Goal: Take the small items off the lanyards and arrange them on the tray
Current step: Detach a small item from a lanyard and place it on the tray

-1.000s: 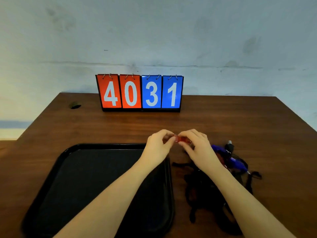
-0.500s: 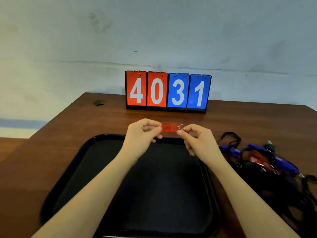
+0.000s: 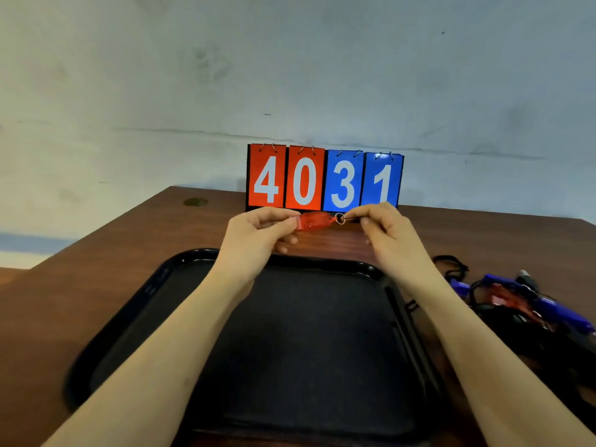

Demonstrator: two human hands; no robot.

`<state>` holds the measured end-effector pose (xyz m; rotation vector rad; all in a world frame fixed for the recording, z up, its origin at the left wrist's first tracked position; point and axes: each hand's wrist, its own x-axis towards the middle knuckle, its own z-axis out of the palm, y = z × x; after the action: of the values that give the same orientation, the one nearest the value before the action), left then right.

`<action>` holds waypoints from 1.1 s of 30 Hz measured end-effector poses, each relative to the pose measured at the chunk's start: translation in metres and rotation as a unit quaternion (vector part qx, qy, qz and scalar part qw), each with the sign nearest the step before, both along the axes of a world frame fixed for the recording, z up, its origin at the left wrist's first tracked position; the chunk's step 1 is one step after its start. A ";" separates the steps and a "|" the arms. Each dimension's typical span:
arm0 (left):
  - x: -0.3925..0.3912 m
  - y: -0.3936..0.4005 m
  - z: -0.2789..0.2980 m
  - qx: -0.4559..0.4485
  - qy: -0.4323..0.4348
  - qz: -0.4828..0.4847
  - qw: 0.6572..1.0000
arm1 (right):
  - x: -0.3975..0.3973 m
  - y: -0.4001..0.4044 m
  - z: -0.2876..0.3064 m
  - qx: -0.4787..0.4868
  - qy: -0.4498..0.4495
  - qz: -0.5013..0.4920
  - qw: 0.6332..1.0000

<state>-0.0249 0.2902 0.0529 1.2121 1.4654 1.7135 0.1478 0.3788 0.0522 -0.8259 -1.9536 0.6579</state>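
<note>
A small red tag with a metal ring at its right end hangs in the air beyond the far rim of the black tray. My left hand pinches the tag's left end. My right hand pinches the ring. The tray holds nothing that I can see. To the right of the tray lies a heap of black lanyards with blue items and a red item among them.
A flip scoreboard reading 4031 stands at the back of the brown wooden table, just behind my hands. A pale wall rises behind it. A small dark round cap sits in the table's far left corner.
Both hands lifted the red tag away from the lanyard heap and carried it left, above the tray's far rim. The camera view swung toward the tray.
</note>
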 end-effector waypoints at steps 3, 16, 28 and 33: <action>-0.001 -0.006 0.002 0.011 -0.038 -0.024 0.999 | 0.003 -0.004 0.000 0.008 -0.007 -0.012 1.000; -0.004 -0.012 0.006 0.051 -0.213 -0.156 0.963 | -0.022 -0.005 0.008 -0.062 0.033 0.024 0.997; 0.001 -0.005 -0.003 0.073 -0.214 -0.070 0.972 | -0.023 -0.017 -0.011 0.122 -0.198 -0.025 0.972; 0.002 -0.002 -0.010 0.045 -0.018 0.033 0.998 | -0.029 -0.030 -0.008 0.161 -0.249 0.057 0.953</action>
<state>-0.0228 0.2881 0.0428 1.1854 1.4357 1.8538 0.1191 0.3486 0.0441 -0.7213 -2.4945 0.1863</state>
